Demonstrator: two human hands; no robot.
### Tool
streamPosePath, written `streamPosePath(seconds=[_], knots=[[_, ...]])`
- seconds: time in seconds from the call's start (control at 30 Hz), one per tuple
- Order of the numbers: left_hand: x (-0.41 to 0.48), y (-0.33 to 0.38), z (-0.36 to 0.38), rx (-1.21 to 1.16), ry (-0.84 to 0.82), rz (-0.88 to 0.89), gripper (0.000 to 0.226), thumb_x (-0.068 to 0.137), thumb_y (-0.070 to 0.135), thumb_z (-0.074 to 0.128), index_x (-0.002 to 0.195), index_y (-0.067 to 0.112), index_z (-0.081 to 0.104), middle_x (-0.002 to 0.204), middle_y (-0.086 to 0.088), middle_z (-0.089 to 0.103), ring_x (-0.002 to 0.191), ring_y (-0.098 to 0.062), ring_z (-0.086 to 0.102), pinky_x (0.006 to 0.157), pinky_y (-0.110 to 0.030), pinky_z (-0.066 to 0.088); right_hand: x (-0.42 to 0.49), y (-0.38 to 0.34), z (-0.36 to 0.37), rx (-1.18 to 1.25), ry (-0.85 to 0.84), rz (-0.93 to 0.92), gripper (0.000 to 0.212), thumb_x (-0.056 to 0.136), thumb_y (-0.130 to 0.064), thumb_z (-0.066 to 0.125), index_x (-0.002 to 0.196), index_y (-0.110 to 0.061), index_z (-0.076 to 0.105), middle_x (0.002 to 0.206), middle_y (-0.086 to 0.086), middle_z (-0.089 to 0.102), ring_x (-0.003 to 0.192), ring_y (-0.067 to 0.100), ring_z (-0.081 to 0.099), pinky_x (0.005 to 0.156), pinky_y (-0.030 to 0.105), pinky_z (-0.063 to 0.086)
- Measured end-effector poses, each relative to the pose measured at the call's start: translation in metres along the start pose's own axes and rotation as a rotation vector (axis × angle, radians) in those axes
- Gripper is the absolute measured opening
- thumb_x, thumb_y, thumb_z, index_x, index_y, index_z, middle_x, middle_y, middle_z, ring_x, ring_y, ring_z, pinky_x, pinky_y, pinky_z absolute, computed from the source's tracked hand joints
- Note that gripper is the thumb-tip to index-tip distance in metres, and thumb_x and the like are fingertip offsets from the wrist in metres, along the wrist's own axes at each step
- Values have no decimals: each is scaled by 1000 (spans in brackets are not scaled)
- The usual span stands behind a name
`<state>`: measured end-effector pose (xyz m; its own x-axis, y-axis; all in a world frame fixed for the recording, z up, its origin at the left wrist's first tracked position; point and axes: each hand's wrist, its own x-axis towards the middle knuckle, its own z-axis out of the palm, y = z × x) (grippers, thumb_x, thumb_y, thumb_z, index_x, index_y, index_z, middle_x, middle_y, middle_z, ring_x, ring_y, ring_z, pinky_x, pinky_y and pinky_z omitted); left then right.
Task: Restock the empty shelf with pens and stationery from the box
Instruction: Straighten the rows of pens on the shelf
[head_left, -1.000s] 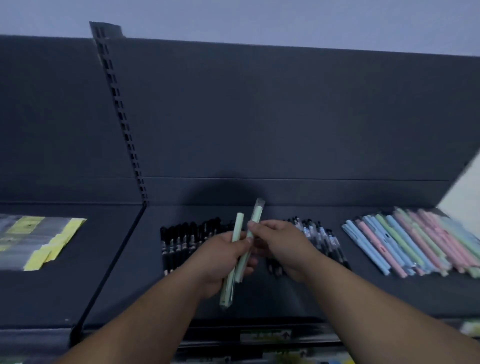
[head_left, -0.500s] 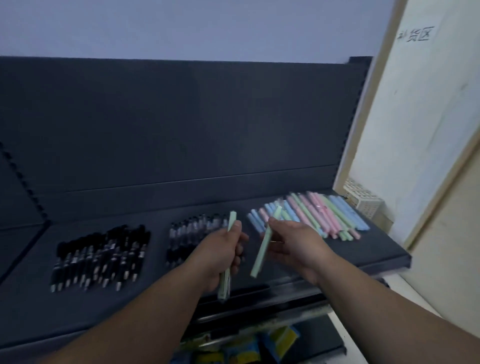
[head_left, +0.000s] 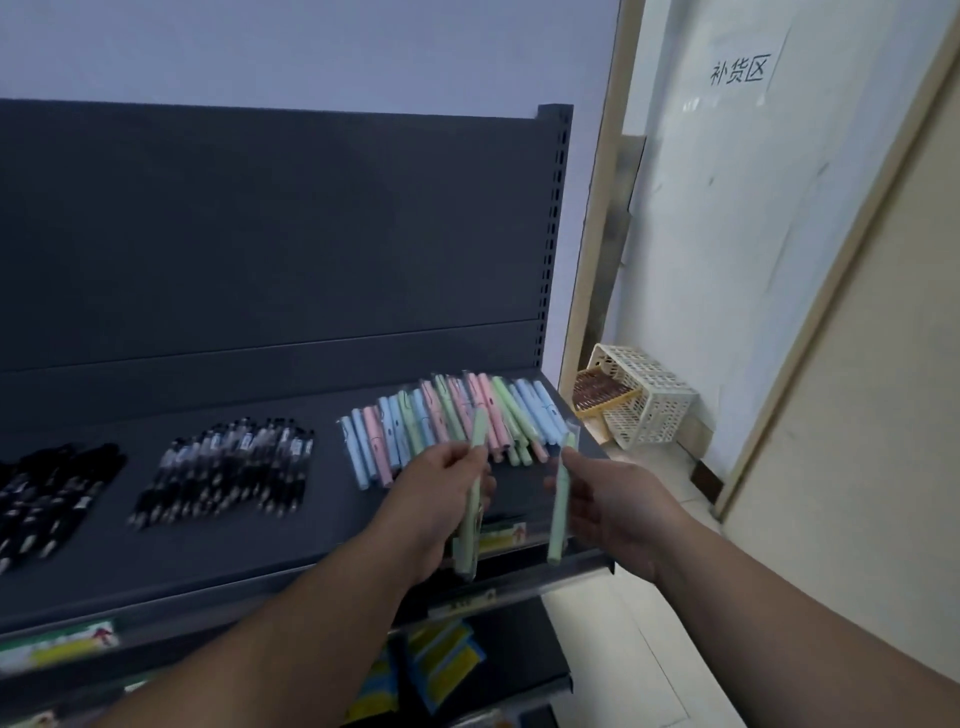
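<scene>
Head camera: I see the left hand (head_left: 441, 501) gripping a mint-green pen (head_left: 478, 434) and the right hand (head_left: 621, 514) pinching a second mint-green pen (head_left: 559, 512), both over the shelf (head_left: 332, 525) front, near the pastel pens (head_left: 415, 421).

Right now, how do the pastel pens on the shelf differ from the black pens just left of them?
Colour: the pastel pens are blue, pink and green; the black pens are dark with clear barrels. Place: the pastel pens lie at the right end of the shelf, the black pens nearer its middle. Build: the pastel pens look thicker, the black pens slimmer. Both lie flat in loose side-by-side rows.
</scene>
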<state>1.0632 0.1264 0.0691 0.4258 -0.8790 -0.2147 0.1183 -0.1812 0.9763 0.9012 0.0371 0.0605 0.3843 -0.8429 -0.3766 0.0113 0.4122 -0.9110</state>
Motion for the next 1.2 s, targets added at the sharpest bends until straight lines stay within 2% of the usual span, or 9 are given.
streamPosePath(seconds=[0.2, 0.43, 0.57, 0.73, 0.83, 0.97, 1.03, 1.1, 1.2], knots=[[21, 33, 9, -68, 48, 221, 5, 87, 35, 66, 84, 37, 69, 85, 24, 71, 77, 8, 65, 70, -19, 45, 18, -8, -4, 42, -97, 12, 28, 91, -30, 63, 100, -5, 68, 75, 7, 71, 52, 12, 64, 47, 25, 50], [69, 49, 4, -194, -56, 157, 12, 89, 25, 65, 97, 17, 69, 78, 8, 73, 69, -2, 67, 61, -17, 52, 48, -32, 13, 15, -266, -63, 20, 94, -28, 60, 93, -11, 70, 88, 8, 72, 66, 16, 66, 55, 28, 53], [97, 55, -1, -198, -61, 153, 11, 90, 21, 65, 97, 14, 68, 74, 9, 71, 68, -3, 67, 64, -16, 53, 71, -37, 25, -14, -396, -82, 32, 91, -32, 62, 108, -6, 66, 93, 12, 71, 76, 21, 68, 63, 31, 55], [125, 60, -9, -145, -31, 176, 19, 90, 11, 64, 107, 20, 59, 95, -1, 68, 78, -10, 69, 65, -19, 54, 97, -40, 28, -88, -436, -144, 21, 86, -29, 66, 99, -13, 73, 90, 7, 72, 67, 13, 63, 55, 24, 50], [144, 66, -18, 71, -12, 280, 41, 85, 8, 69, 111, 35, 53, 100, -3, 63, 82, -9, 66, 69, -23, 55, 119, -55, 13, -206, -379, -160, 13, 89, -25, 65, 96, -18, 74, 84, 3, 72, 67, 12, 58, 55, 23, 47], [160, 78, -19, 830, 15, 524, 15, 83, 39, 69, 97, 40, 65, 96, 14, 55, 81, 0, 56, 65, -12, 41, 147, -90, -5, -361, -443, -179, 21, 87, -27, 66, 105, -19, 72, 89, 2, 73, 65, 5, 58, 58, 21, 47], [165, 81, -13, 1113, 18, 593, 16, 85, 47, 62, 98, 39, 66, 97, 16, 49, 87, -1, 48, 71, -18, 37, 160, -101, -9, -413, -469, -176, 22, 88, -26, 66, 107, -17, 70, 89, 5, 73, 64, 6, 58, 59, 23, 47], [166, 82, -6, 1253, 4, 552, 21, 90, 50, 54, 103, 38, 65, 98, 15, 51, 92, -5, 48, 76, -24, 39, 171, -106, -11, -435, -472, -159, 21, 89, -25, 65, 107, -15, 69, 88, 7, 74, 64, 7, 57, 59, 24, 47], [163, 74, 5, 1232, 24, 400, 21, 93, 49, 49, 100, 34, 63, 87, 15, 58, 78, -5, 55, 69, -26, 44, 187, -107, -15, -281, -377, -102, 25, 91, -27, 63, 103, -6, 69, 78, 5, 70, 61, 9, 60, 54, 23, 49]])
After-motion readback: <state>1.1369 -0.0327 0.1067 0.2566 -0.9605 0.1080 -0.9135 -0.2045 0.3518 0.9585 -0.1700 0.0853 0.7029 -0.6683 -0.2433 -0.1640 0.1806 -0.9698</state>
